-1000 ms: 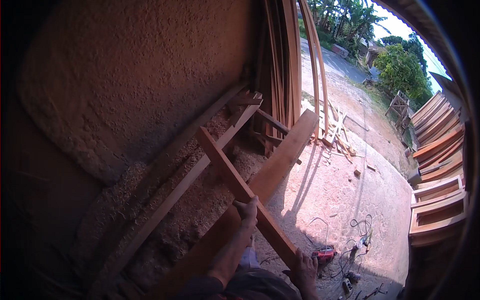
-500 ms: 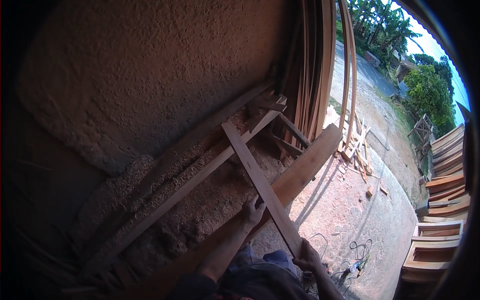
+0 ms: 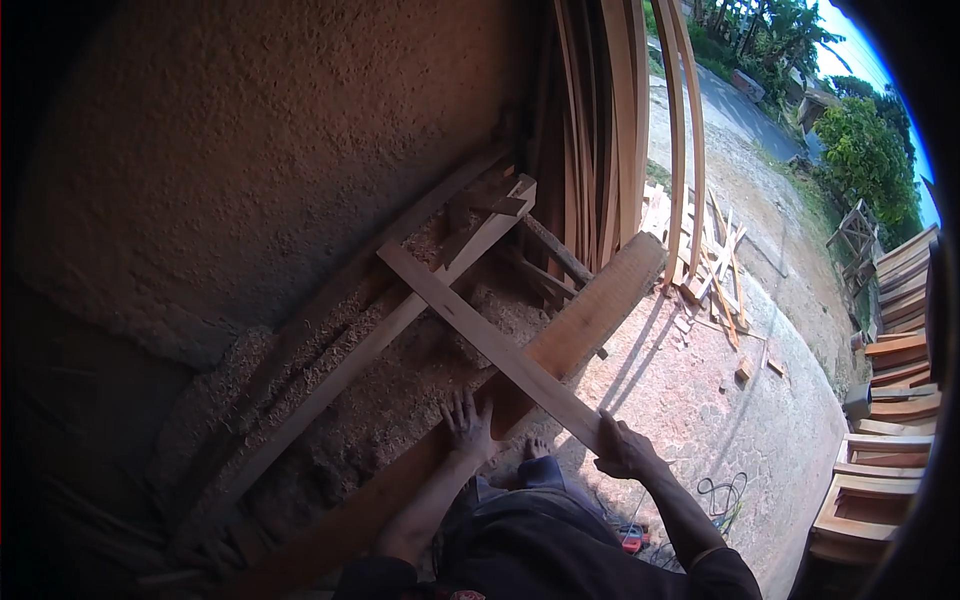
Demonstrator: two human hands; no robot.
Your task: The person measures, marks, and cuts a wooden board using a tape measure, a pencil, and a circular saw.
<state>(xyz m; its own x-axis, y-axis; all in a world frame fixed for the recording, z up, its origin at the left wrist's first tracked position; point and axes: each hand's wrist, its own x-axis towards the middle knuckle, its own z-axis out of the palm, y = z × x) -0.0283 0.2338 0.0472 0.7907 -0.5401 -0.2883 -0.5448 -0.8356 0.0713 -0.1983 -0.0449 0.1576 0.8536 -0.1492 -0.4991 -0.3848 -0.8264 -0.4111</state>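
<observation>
A flat wooden board point(image 3: 490, 338) lies slantwise across a thick, long plank point(image 3: 590, 305) and a narrower rail point(image 3: 355, 375) behind it. My right hand point(image 3: 628, 452) is closed around the near right end of the board. My left hand point(image 3: 468, 430) rests on the thick plank just left of the board, fingers spread and flat, with nothing in it. The far end of the board sticks out past the rail toward the rough wall.
Wood shavings point(image 3: 255, 355) cover the ground along the wall point(image 3: 290, 150). Tall boards point(image 3: 625, 130) lean at the back, near scattered offcuts point(image 3: 720, 275). Wooden frames point(image 3: 870, 490) stand at the right. A coiled cable point(image 3: 725, 495) and a red tool point(image 3: 635, 542) lie on the floor.
My left hand has come off the board's edge and opened flat on the thick plank. The board has slid and turned somewhat across the plank, my right hand still on its end. The view has shifted.
</observation>
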